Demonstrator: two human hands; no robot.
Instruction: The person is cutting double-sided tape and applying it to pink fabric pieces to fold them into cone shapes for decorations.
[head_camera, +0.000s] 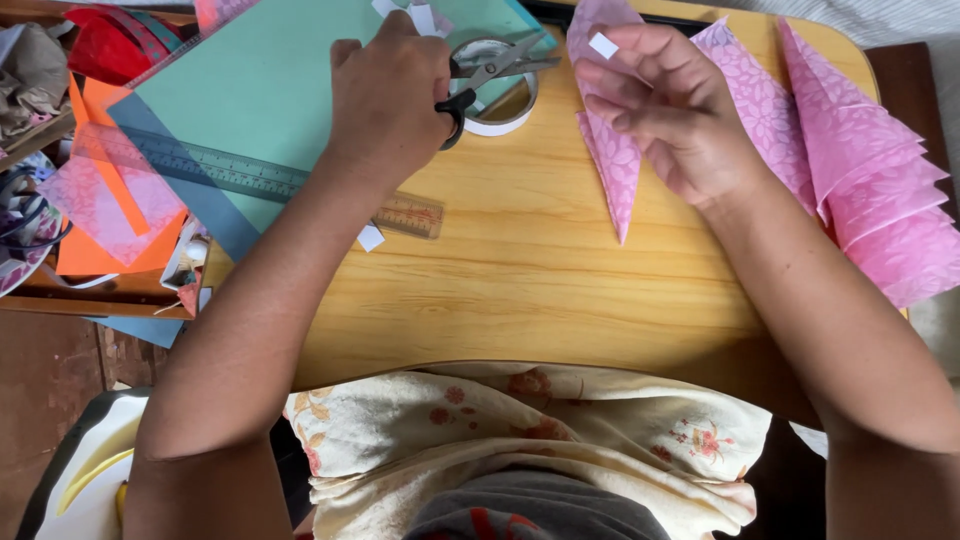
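At the far left of the frame, a heap of orange paper sheets (105, 235) and a translucent pink patterned sheet (95, 200) lay piled beside the table, with a red-and-green cloth bundle (115, 45) above them in the upper left corner. A large teal card sheet (270, 90) covered the upper left of the light wooden table (520, 290), and a clear plastic ruler (260, 180) lay slanted across its lower edge, seemingly left within easy reach for measuring. A small white scrap of tape (371, 238) sat just below the ruler, beside the forearm.

The left hand (390, 95), upper centre-left, was closed around the black handles of a pair of steel scissors (490, 70); the grip looked firm, with fingers curled through the loops. The blades pointed right, over a white roll of double-sided tape (500, 100), and they appeared slightly parted, probably so that short pieces could be cut straight off the roll.

Right of centre, the right hand (680, 115) pinched a folded pink patterned paper cone (610, 165), its point hanging toward the lower part of the frame. A small white tape square (603, 45) clung to a fingertip, held up clear of the paper, likely to keep it from sticking too soon.

At the far right, a fanned stack of similar pink paper cones (870, 180) rested on the table edge. A floral cream cloth (520, 440) covered the lap at the bottom.
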